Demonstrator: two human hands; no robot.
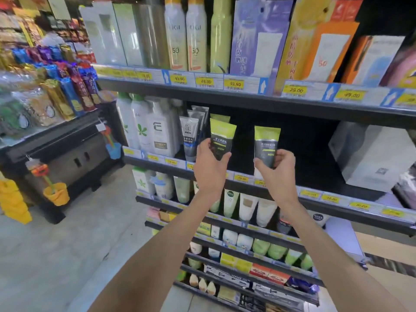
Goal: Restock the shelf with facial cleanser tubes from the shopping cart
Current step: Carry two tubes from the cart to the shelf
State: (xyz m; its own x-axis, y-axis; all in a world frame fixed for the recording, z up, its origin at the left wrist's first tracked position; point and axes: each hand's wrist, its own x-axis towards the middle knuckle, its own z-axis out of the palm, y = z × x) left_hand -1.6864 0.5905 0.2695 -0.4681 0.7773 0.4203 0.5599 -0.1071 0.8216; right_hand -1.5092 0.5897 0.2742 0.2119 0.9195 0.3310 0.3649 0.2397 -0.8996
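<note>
At the second shelf: both arms reach up to the dark metal shelf point(315, 176) with its yellow price tags, where a wide dark gap stands open between the tubes and a grey-white carton point(369, 158) on the right.
Left hand: the left hand point(209, 163) is closed around the lower end of a green-topped black plastic cleanser tube point(221, 138), held upright, cap end down.
Right hand: the right hand point(278, 164) grips the base of a second green-and-black tube point(266, 143), also upright, well apart from the first.
Neighbours: another green-topped tube point(220, 117) stands just behind the left one; a row of grey men's tubes point(190, 137) sits just to its left.
Cart: the shopping cart is not in view.
Step in hand: placing, by my reading; both tubes are at shelf level above the front lip.
Contact: whether either cap rests on the board I cannot tell; the hands hide it.
Next move: likely set each tube down on its cap, label forward, the left in line with its twin, then let go without tipping them.
Risk: tall narrow tubes on small caps may topple on release.
</note>
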